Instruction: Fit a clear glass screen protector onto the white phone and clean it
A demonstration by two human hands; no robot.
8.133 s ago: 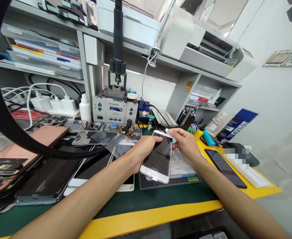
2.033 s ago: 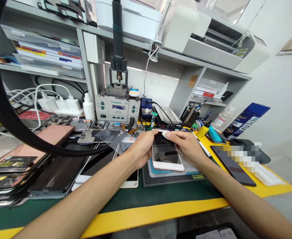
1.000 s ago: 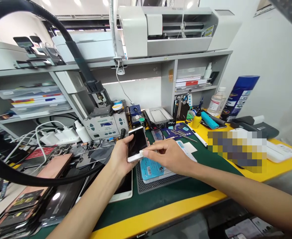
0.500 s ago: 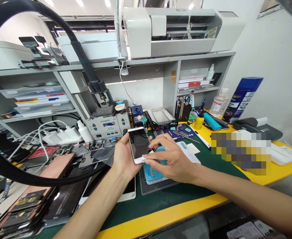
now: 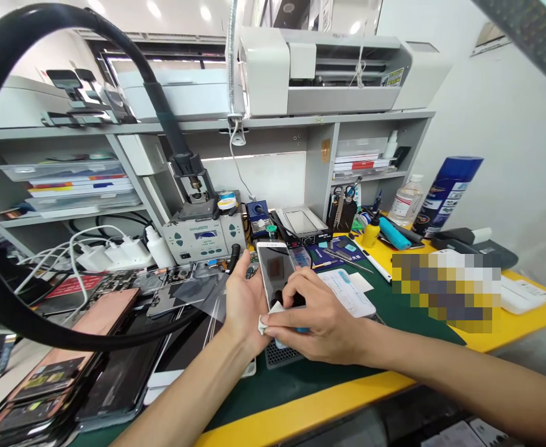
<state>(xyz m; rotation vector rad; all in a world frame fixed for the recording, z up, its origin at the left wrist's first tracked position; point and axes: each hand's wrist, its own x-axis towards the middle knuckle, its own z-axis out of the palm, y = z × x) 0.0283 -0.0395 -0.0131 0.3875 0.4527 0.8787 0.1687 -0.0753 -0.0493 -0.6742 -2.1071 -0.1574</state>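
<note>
Left hand is loosely holding the white phone over the desk, behind the yellow front edge, thumb sticking out clear. Phone's long axis is running away from the wearer; right hand, nearer its bottom end, is pinching a white cloth there.

Two hands, one held phone, one white wad
</note>
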